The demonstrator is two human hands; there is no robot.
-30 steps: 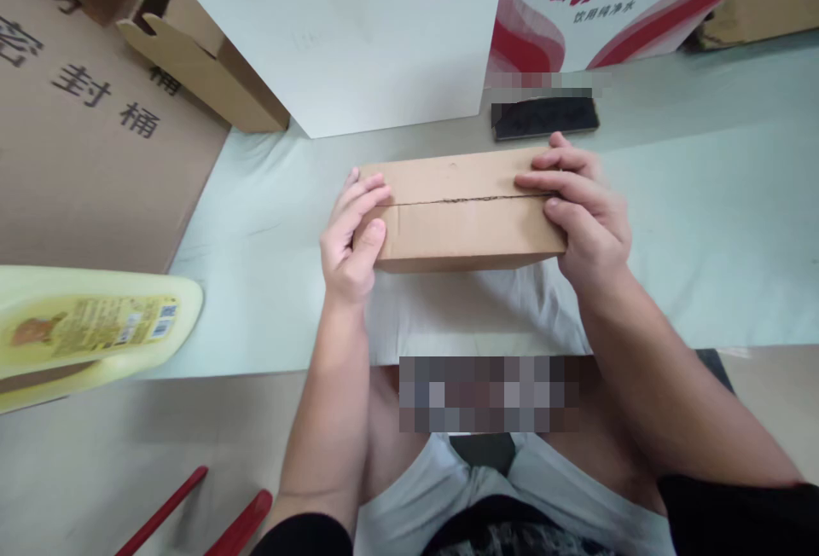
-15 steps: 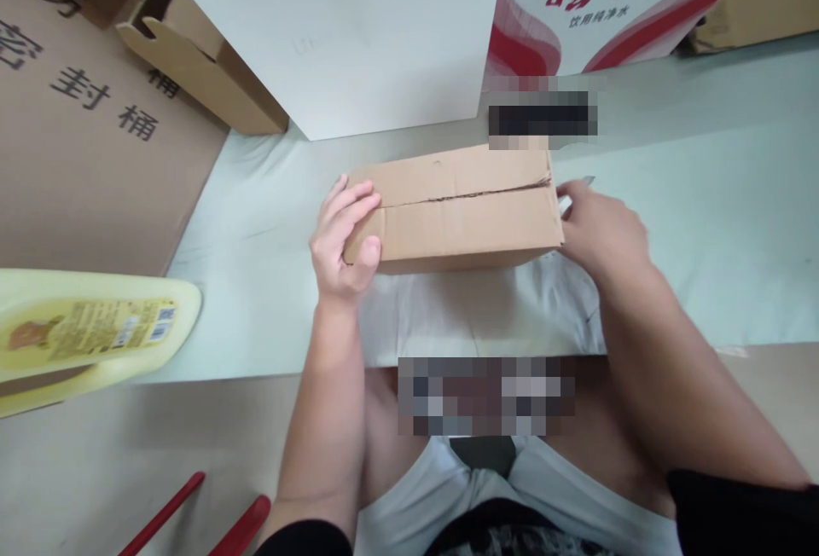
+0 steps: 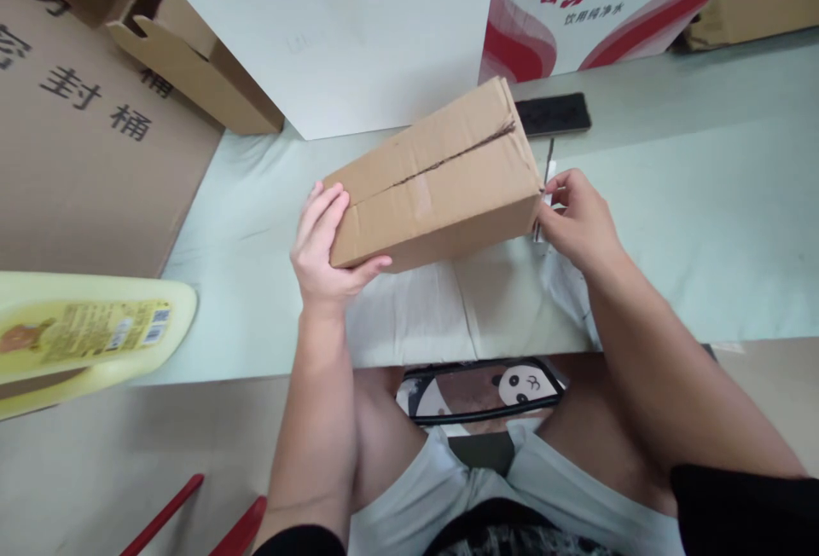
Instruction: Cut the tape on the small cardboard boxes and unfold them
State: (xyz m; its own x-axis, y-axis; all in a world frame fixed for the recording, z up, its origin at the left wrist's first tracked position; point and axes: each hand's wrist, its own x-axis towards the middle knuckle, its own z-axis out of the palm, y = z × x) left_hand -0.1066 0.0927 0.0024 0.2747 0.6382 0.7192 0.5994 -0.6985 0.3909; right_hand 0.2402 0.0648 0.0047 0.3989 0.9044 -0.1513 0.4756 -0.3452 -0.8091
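Observation:
A closed brown cardboard box (image 3: 441,198) sits tilted on the table, its right end pointing away from me. A dark slit runs along its top seam, widest toward the right end. My left hand (image 3: 326,245) is wrapped round the box's left end, fingers on top and thumb along the near side. Beside the right end, my right hand (image 3: 572,215) pinches a slim white utility knife (image 3: 548,172), mostly covered by the fingers; a thin dark part sticks out beyond them.
Behind the box stand a large white box (image 3: 345,44) and a red-and-white printed carton (image 3: 589,19); a black phone (image 3: 554,115) lies nearby. To the left are a yellow bottle (image 3: 95,334) and a large cardboard carton (image 3: 95,164). A pale green cloth (image 3: 691,223) covers the table.
The box has turned, its right end swinging away from me and its left end shifting slightly left with my left hand. The knife in my right hand has changed angle.

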